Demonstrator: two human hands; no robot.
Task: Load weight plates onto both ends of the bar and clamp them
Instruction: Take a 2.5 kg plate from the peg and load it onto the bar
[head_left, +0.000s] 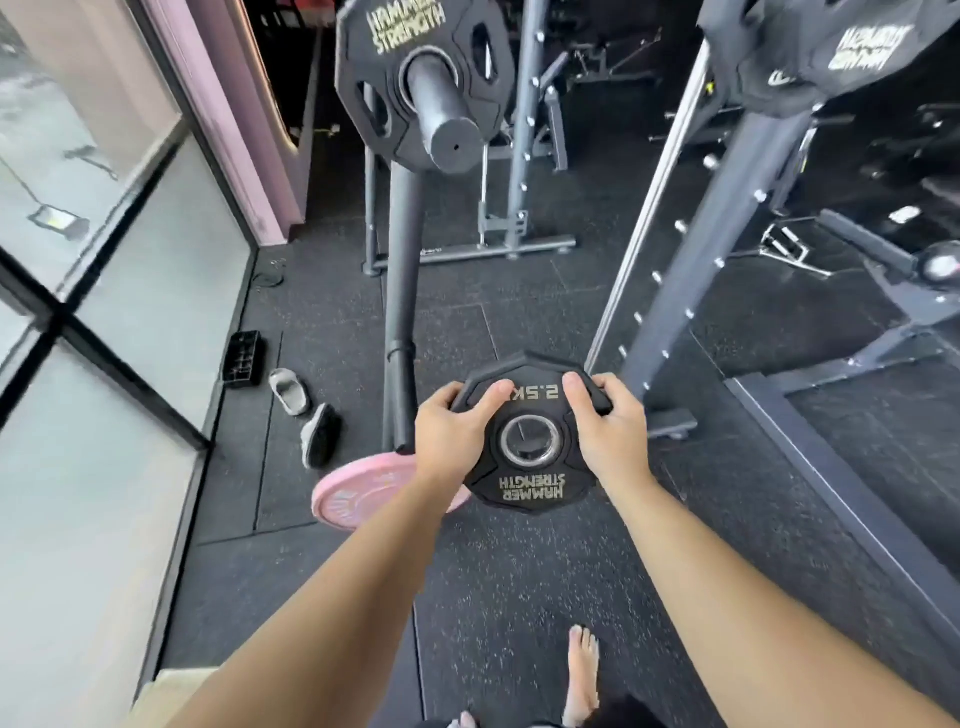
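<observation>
I hold a small black 2.5 kg weight plate (530, 483) flat in front of me, its steel-ringed hole facing up. My left hand (449, 434) grips its left edge and my right hand (610, 431) grips its right edge. Above, the black bar sleeve (441, 111) points toward me with a large black plate (395, 57) on it. The small plate hangs well below the sleeve's end. No clamp is visible.
A pink plate (343, 496) lies on the rubber floor by a second black bar (400, 291) running down to it. Grey rack uprights (670, 280) stand right. Glass wall (104, 312) at left, with slippers (306, 415) near it. My bare foot (582, 670) is below.
</observation>
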